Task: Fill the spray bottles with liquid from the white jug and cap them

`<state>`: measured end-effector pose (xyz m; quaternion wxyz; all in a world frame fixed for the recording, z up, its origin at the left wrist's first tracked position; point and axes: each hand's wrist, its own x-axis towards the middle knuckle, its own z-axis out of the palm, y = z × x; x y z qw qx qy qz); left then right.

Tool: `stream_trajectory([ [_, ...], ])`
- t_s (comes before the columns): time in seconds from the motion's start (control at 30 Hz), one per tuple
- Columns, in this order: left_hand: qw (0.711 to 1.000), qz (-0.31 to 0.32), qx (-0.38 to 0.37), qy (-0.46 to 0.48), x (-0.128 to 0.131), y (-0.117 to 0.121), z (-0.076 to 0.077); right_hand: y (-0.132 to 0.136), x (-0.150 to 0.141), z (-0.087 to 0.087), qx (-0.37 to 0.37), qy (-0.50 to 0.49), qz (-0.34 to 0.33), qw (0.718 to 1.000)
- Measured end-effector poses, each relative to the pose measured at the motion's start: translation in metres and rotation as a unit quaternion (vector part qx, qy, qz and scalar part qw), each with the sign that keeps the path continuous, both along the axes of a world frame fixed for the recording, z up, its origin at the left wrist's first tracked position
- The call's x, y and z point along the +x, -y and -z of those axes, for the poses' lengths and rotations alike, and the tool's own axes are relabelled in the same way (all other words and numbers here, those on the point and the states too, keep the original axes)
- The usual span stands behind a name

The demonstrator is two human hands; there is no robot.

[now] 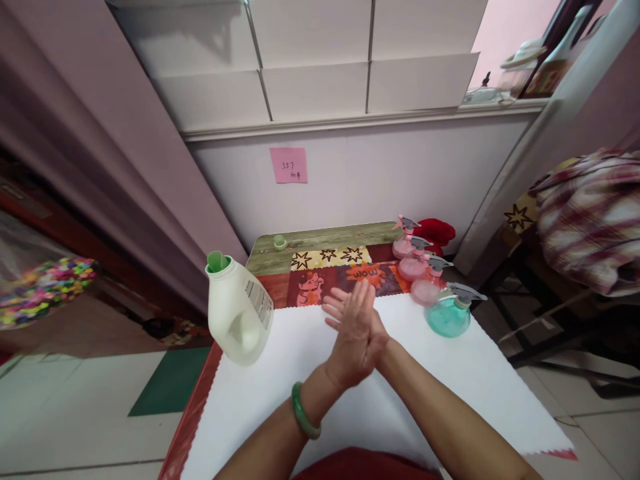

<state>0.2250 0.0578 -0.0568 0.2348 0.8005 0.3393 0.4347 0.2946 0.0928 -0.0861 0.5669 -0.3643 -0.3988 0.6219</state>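
Palm against palm, my two hands meet above the white cloth [260,413] at the middle of the table. My left hand [350,343], with a green bangle [303,411] on its wrist, lies across the front with its fingers stretched out. Behind it is my right hand [381,333], partly covered, its fingers also extended. Neither holds an object. Left of them stands a pale green jug [240,317] with its mouth uncapped. To the right is a row of spray bottles: a teal one [449,316] nearest, then several pink ones [425,291] behind it.
A small green cap [280,241] sits on the wood-look far end of the table, by the wall. A pink note [289,165] is stuck on that wall. Red cloth [435,235] lies behind the bottles. At the right, a plaid garment [595,220] hangs over dark furniture.
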Motion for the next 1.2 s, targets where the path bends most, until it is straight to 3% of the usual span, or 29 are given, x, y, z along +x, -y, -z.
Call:
stream_trajectory([
  [0.03, 1.000, 0.023, 0.008, -0.010, 0.001, 0.008, 0.005, -0.008, 0.007, -0.006, -0.058, -0.049, -0.032, 0.997],
  [0.1, 0.996, 0.075, 0.035, -0.033, 0.000, 0.024, 0.013, -0.023, 0.022, -0.021, -0.130, -0.110, -0.022, 0.985],
  [0.2, 0.991, 0.129, 0.021, 0.001, -0.008, 0.036, 0.012, -0.033, 0.036, -0.036, -0.115, -0.095, 0.047, 0.988],
  [0.27, 0.994, 0.080, -0.022, 0.065, -0.016, 0.030, 0.002, -0.028, 0.039, -0.039, -0.050, -0.024, 0.104, 0.993],
  [0.33, 0.992, -0.057, -0.050, 0.104, -0.024, 0.015, -0.011, -0.018, 0.039, -0.039, 0.052, 0.112, 0.161, 0.979],
  [0.4, 0.984, -0.165, -0.031, 0.054, -0.030, -0.004, -0.023, -0.008, 0.037, -0.038, 0.165, 0.302, 0.201, 0.917],
  [0.5, 0.960, -0.252, 0.050, -0.108, -0.035, -0.027, -0.033, -0.004, 0.035, -0.039, 0.282, 0.551, 0.247, 0.745],
  [0.57, 0.931, -0.295, 0.103, -0.189, -0.035, -0.035, -0.034, -0.008, 0.034, -0.040, 0.321, 0.636, 0.278, 0.645],
  [0.6, 0.917, -0.313, 0.121, -0.215, -0.035, -0.037, -0.033, -0.010, 0.033, -0.042, 0.328, 0.659, 0.292, 0.611],
  [0.67, 0.898, -0.335, 0.144, -0.246, -0.033, -0.039, -0.030, -0.015, 0.032, -0.045, 0.327, 0.684, 0.309, 0.574],
  [0.93, 0.872, -0.356, 0.141, -0.305, -0.031, -0.045, -0.021, -0.017, 0.028, -0.045, 0.321, 0.703, 0.300, 0.559],
  [1.2, 0.870, -0.359, 0.120, -0.316, -0.032, -0.045, -0.017, -0.019, 0.029, -0.033, 0.294, 0.713, 0.275, 0.574],
])
